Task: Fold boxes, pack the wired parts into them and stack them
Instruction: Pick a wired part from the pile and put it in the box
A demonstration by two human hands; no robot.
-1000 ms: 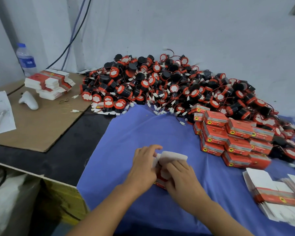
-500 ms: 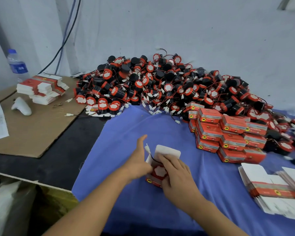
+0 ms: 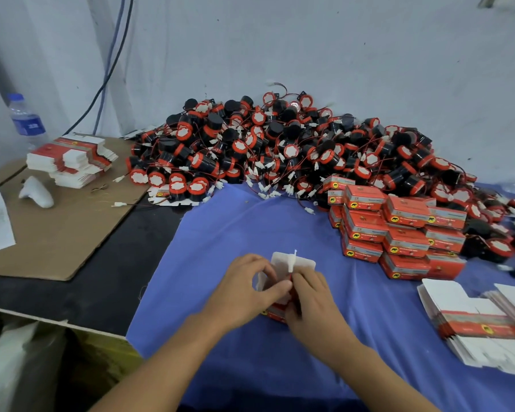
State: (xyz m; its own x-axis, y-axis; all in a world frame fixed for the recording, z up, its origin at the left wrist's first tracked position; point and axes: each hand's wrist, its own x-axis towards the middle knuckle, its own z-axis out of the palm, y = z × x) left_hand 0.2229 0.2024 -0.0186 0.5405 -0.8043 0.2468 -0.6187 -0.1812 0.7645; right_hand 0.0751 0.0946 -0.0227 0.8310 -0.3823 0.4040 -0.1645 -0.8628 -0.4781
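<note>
Box (image 3: 275,311) clamped in left grip (image 3: 244,288); connector (image 3: 293,261) lead pinched by right grip (image 3: 312,295). Lead could be trapped under flap (image 3: 307,264) if not tucked.

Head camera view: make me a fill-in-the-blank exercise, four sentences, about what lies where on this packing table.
1. The left hand and right hand both grip one open ____, its white flap standing up.
2. The stack of closed red boxes stands to the ____ of the hands.
3. The pile of loose wired parts is heaped against the ____.
4. The water bottle stands at the far ____, behind the flat box blanks.

Missing words: box; right; wall; left.
</note>
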